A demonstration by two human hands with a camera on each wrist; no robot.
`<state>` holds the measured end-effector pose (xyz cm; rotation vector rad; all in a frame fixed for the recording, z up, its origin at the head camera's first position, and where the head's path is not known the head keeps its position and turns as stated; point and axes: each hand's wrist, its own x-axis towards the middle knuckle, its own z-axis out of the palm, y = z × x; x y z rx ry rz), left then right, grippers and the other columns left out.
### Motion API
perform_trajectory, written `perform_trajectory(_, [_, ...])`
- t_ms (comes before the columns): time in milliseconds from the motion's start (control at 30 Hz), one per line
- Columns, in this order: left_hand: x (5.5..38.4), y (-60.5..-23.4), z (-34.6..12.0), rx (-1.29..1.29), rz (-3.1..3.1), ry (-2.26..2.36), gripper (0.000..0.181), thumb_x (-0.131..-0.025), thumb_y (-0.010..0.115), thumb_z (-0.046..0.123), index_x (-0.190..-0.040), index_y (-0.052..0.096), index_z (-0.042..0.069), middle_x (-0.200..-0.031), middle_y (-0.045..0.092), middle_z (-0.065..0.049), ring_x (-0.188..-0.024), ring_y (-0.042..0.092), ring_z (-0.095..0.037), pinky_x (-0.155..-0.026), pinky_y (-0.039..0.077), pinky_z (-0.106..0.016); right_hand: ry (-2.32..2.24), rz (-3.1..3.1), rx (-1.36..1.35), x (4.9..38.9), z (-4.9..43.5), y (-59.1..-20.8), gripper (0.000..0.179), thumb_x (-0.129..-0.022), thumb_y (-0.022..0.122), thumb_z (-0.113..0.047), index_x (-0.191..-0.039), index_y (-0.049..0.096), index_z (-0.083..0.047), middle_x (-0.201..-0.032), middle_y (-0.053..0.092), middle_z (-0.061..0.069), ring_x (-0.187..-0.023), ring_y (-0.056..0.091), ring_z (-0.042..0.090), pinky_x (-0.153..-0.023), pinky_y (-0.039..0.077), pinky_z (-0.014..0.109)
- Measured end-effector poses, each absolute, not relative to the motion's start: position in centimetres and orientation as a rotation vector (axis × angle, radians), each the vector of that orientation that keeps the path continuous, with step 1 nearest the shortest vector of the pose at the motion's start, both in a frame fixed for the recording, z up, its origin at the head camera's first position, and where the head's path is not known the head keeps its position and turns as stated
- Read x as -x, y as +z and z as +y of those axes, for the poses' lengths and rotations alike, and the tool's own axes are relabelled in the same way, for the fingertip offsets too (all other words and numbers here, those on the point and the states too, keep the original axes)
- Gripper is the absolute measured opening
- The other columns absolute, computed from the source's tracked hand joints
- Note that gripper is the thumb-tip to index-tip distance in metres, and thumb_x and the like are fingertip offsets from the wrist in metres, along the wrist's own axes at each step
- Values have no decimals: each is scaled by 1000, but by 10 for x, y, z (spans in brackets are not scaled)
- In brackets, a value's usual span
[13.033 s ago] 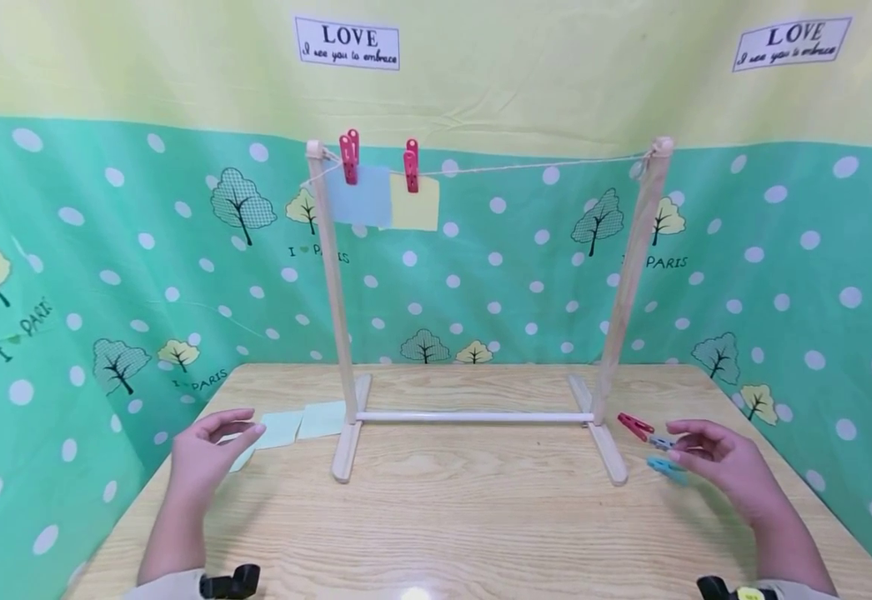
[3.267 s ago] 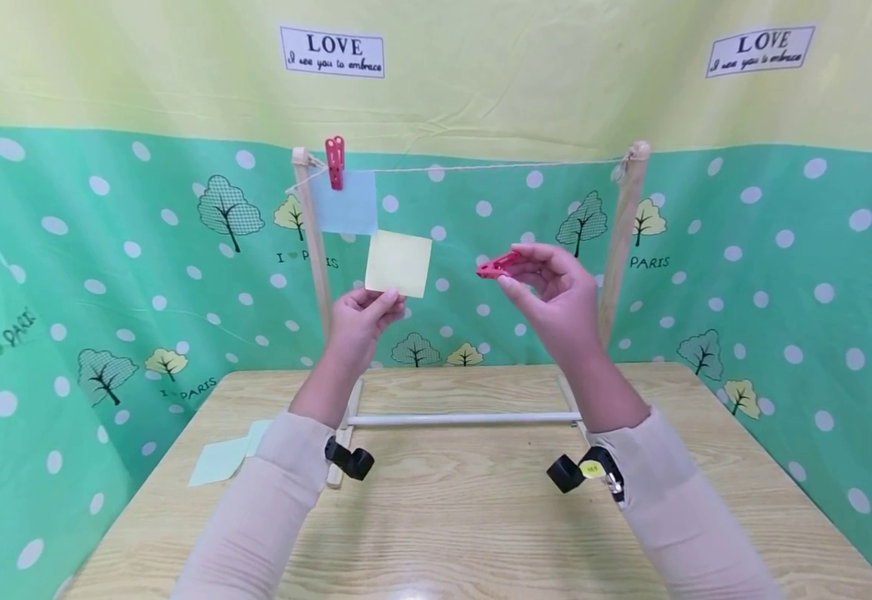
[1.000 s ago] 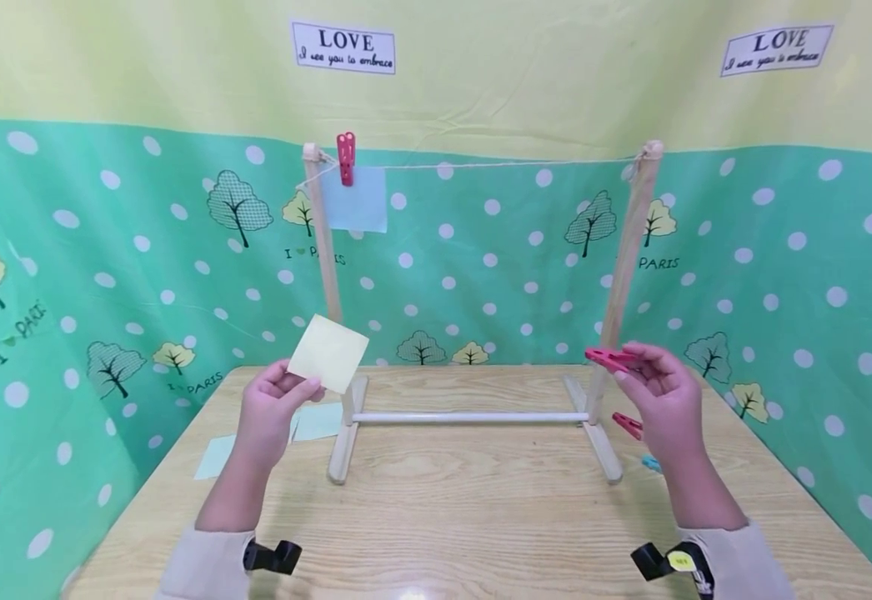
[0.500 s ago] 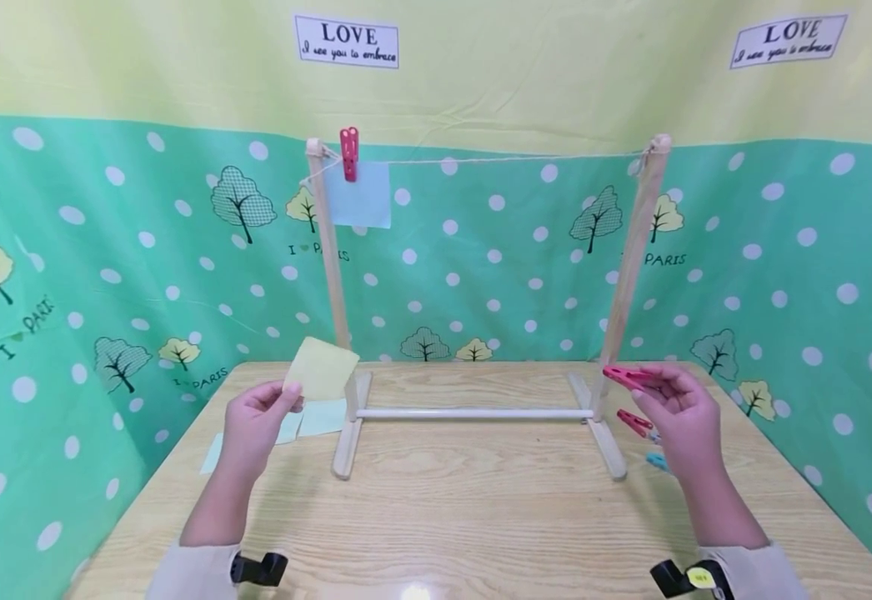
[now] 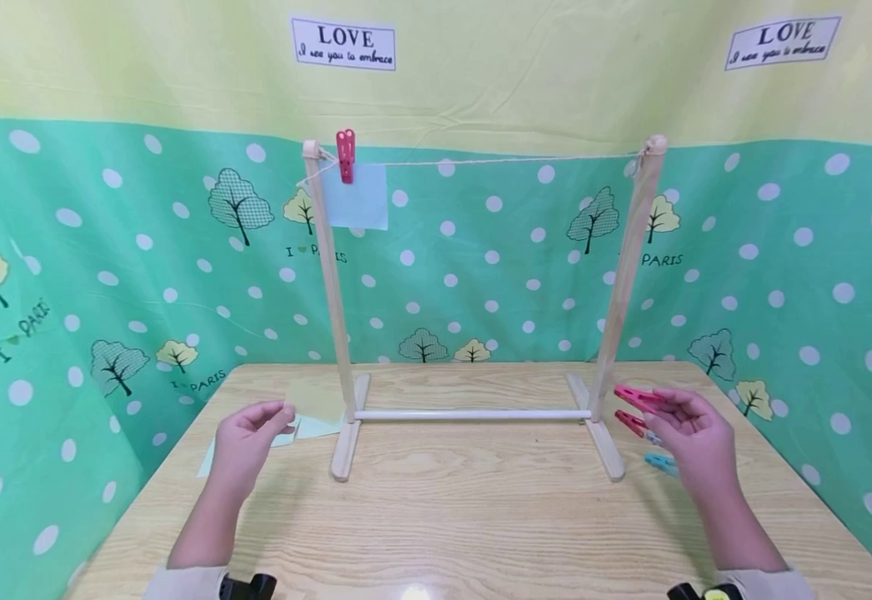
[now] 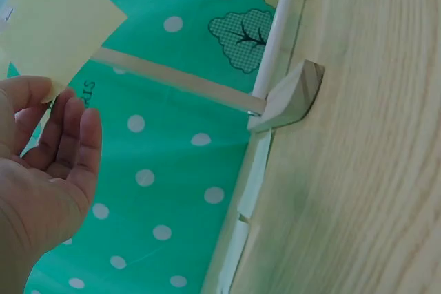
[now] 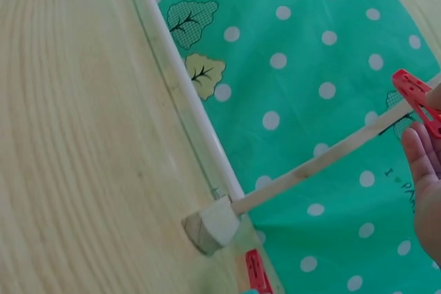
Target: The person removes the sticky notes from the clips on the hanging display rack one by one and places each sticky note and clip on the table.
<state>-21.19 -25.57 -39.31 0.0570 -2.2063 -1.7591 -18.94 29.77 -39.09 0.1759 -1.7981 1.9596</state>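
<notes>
My left hand [image 5: 244, 446] pinches a yellow sticky note [image 6: 62, 18] by a corner, between thumb and finger. In the head view this note hovers over pale green notes [image 5: 319, 428] on the table, left of the rack. My right hand [image 5: 694, 437] holds a red clothespin [image 5: 637, 397] by thumb and fingers, right of the rack's right post. Below it lie another red clothespin [image 5: 629, 422], a greyish one [image 5: 653, 437] partly hidden by the hand, and a turquoise one [image 5: 660, 463]. On the string, a red clothespin [image 5: 346, 157] grips a blue note [image 5: 361, 197].
A wooden rack stands on the table [image 5: 473, 517], with a left post [image 5: 332, 283], a right post [image 5: 627, 275], a string [image 5: 511, 159] between their tops and a white bar [image 5: 473, 415] low down. A dotted green curtain [image 5: 466, 317] hangs behind.
The yellow note and its red clothespin, on the string 13 seconds ago, are now in my hands. Both hands have come down and apart, toward the table's sides.
</notes>
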Motion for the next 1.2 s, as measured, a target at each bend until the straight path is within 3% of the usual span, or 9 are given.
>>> perform_trajectory(100, [210, -398, -261, -123, -2271, -1695, 40, -92, 70, 31, -114, 68, -2, -87, 69, 12, -81, 67, -6, -78, 48, -12, 1950, -1833, -143, 187, 305, -395, 29, -86, 70, 7, -113, 62, 2, -103, 65, 0, -92, 66, 6, -82, 53, 16])
perform_trajectory(267, [207, -408, -270, -79, -2268, -1681, 39, -90, 73, 27, -114, 66, -4, -89, 71, 7, -82, 69, -8, -78, 55, -16, 1915, -1895, -76, 182, 318, -402, 30, -86, 71, 5, -114, 62, -1, -102, 66, -3, -90, 66, 4, -80, 53, 15])
perform_trajectory(433, [204, -415, -278, -105, -2265, -1717, 37, -90, 73, 25, -110, 66, -6, -89, 74, 1, -81, 70, -9, -80, 51, -10, 1910, -1941, -39, 179, 331, -407, 34, -86, 72, 3, -117, 61, -1, -101, 67, -6, -90, 65, 3, -79, 53, 14])
perform_trajectory(667, [199, -416, -287, -253, -2424, -1595, 44, -90, 71, 38, -114, 69, 1, -98, 73, -1, -85, 67, -5, -78, 44, -9, 1895, -1990, 34, 175, 346, -416, 37, -84, 76, -2, -118, 63, -1, -101, 68, -8, -88, 65, 1, -77, 53, 13])
perform_trajectory(867, [198, -419, -294, -310, -2455, -1603, 46, -90, 71, 37, -117, 66, 0, -101, 73, -2, -85, 67, -5, -76, 47, -7, 1944, -1978, 103, 174, 362, -420, 33, -83, 77, -3, -114, 67, -8, -99, 68, -9, -86, 65, 2, -75, 54, 13])
perform_trajectory(1200, [204, -433, -303, -333, -2445, -1706, 40, -91, 71, 22, -117, 64, -8, -96, 73, -4, -87, 70, -15, -77, 57, -22, 1895, -2091, 224, 175, 390, -438, 31, -84, 78, -9, -112, 67, -13, -92, 69, -13, -83, 66, -1, -72, 55, 14])
